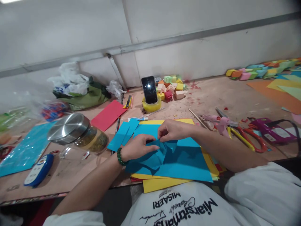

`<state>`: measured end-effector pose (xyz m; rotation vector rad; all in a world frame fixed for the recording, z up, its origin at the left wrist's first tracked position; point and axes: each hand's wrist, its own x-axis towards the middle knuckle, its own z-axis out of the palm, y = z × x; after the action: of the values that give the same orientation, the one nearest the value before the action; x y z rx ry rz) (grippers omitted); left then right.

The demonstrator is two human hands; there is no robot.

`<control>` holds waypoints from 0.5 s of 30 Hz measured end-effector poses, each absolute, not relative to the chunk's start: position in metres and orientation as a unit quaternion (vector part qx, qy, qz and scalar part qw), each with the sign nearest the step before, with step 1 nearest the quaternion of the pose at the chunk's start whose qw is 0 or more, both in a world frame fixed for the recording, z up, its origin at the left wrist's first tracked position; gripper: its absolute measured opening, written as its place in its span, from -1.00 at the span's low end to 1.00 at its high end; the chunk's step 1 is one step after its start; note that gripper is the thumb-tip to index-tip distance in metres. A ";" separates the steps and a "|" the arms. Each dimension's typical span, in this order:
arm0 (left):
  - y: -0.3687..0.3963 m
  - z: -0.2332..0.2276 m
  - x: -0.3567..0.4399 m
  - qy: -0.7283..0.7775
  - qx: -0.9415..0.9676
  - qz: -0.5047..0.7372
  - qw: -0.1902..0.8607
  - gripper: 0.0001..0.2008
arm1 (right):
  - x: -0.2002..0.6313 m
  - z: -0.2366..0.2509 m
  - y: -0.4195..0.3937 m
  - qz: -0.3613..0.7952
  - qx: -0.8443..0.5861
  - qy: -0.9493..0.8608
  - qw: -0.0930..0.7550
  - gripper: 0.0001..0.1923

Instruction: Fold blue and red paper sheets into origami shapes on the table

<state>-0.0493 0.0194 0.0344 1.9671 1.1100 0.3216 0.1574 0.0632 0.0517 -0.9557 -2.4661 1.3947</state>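
We log the step in hand as, in our judgement, shaping a fold in the folded blue paper point(161, 153), which lies over flat blue sheets point(190, 169) in front of the torso. Yellow sheets point(164, 185) show beneath, at the edge of the counter point(209, 94).

Grip: the right hand point(175, 130) has its fingers pinched together on the paper's upper edge; the left hand point(138, 147) grasps its left part between thumb and fingers. The exact contact under the right fingertips is hidden from us.

Nearby: 2 narrow blue pieces point(122, 135) beside the left wrist; scissors point(257, 141) beyond the right forearm, untouched.

We judge that the next move calls for a steady left hold while the right fingers align and press the crease, without crumpling the loose flaps.
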 end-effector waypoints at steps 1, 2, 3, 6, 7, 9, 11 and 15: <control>0.020 0.034 -0.048 0.433 0.780 0.130 0.431 -0.65 | 0.156 0.052 0.062 0.462 -0.319 -0.824 0.076 -0.89; 0.021 0.033 -0.048 0.430 0.773 0.137 0.446 -0.64 | 0.156 0.052 0.062 0.458 -0.320 -0.826 0.079 -0.88; 0.022 0.033 -0.047 0.429 0.764 0.147 0.459 -0.62 | 0.157 0.053 0.063 0.456 -0.323 -0.825 0.085 -0.85; 0.025 0.033 -0.049 0.430 0.744 0.181 0.479 -0.57 | 0.166 0.060 0.070 0.477 -0.331 -0.809 0.093 -0.70; 0.026 0.033 -0.050 0.431 0.742 0.189 0.479 -0.55 | 0.171 0.063 0.073 0.491 -0.330 -0.801 0.092 -0.62; 0.028 0.034 -0.052 0.431 0.739 0.201 0.478 -0.51 | 0.178 0.067 0.078 0.498 -0.325 -0.799 0.093 -0.52; 0.029 0.034 -0.053 0.436 0.729 0.212 0.484 -0.49 | 0.183 0.069 0.080 0.484 -0.327 -0.806 0.094 -0.52; 0.030 0.027 -0.056 0.442 0.700 0.232 0.510 -0.44 | 0.182 0.069 0.078 0.469 -0.319 -0.820 0.076 -0.57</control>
<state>-0.0564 0.0298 0.0269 1.6861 1.0649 0.5583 0.1819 0.0779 0.0687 -0.9555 -2.4590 1.4047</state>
